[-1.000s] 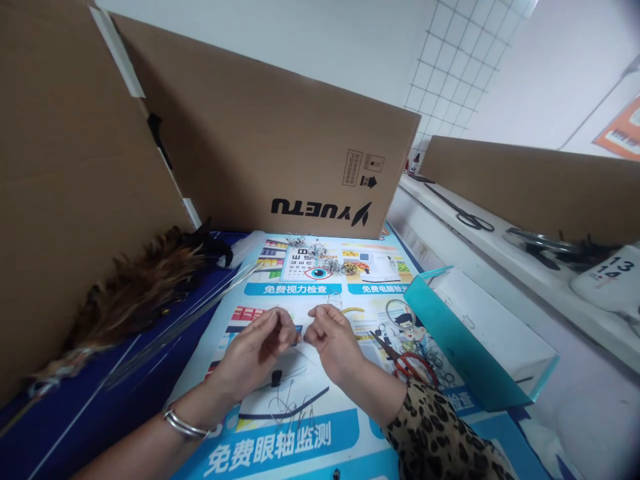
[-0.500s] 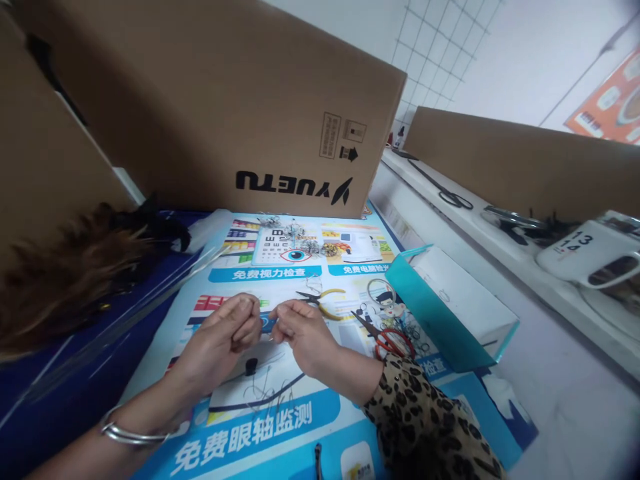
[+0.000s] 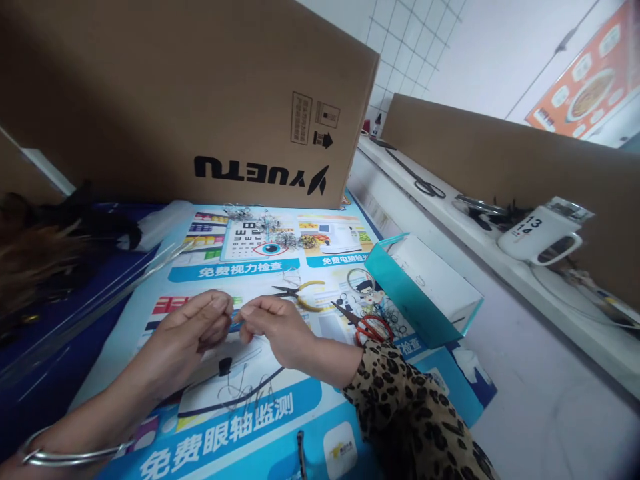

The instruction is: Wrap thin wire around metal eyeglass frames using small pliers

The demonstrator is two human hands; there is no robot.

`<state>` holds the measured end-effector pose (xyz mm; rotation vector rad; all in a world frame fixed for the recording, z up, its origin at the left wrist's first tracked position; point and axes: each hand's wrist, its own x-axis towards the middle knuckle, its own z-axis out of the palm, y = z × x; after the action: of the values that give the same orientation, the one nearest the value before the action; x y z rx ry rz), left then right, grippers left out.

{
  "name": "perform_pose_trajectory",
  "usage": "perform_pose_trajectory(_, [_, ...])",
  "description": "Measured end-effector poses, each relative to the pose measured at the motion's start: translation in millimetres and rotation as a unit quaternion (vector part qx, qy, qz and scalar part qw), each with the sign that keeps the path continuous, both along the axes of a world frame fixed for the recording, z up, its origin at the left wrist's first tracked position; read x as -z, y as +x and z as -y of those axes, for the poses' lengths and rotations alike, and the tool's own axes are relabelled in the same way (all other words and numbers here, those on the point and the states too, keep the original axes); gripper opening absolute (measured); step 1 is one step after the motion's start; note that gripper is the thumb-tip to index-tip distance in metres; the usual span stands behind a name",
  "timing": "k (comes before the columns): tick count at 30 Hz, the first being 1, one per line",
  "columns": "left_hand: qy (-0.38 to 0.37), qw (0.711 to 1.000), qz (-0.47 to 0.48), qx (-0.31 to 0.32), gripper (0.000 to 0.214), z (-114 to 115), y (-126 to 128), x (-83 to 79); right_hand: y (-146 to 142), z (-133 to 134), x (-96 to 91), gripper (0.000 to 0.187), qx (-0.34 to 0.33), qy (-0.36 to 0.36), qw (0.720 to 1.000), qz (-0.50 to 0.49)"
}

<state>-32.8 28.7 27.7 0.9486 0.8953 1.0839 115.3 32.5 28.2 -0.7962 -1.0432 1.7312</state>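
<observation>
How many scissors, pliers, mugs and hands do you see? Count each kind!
Red-handled metal scissors and black scissors: 2
Yellow-handled metal pliers: 1
White mug with black numbers: 1
Bare left hand and bare right hand: 2
Total: 6

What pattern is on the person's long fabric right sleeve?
The long fabric sleeve has dark leopard spots on tan, best seen in the head view.
</observation>
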Motion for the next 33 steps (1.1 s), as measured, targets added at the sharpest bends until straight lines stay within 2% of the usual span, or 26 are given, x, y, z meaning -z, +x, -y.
perform_pose_trajectory(5, [0.001,1.000,-0.001,-0.001,0.024,-1,0,-0.6,4,-2,-2.2,0.017,-0.032,0.004,0.999,-0.008])
perform_pose_trajectory(14, [0.018,0.997,-0.062,0.037,0.026,-3,-3,8.7,2,-6,3.8,0.013,0.006,-0.020,1.000,0.012])
perform_pose_trajectory(19, [0.052,0.996,-0.066,0.028,0.026,0,-2,5.1,3,-6,4.1,0.011,0.011,-0.020,0.999,0.023])
perform_pose_trajectory(28, [0.050,0.999,-0.013,-0.012,0.027,1,2,-1.2,5,-8,1.5,0.018,-0.015,-0.006,0.999,0.050])
perform_pose_trajectory(31, [0.043,0.998,0.025,-0.033,0.027,-1,0,-2.3,14,-18,-4.8,0.021,-0.039,0.037,0.993,0.104])
perform_pose_trajectory(33, [0.034,0.997,0.054,-0.051,0.022,-3,-1,-0.8,24,-27,-14.9,0.020,-0.043,0.117,0.976,0.179])
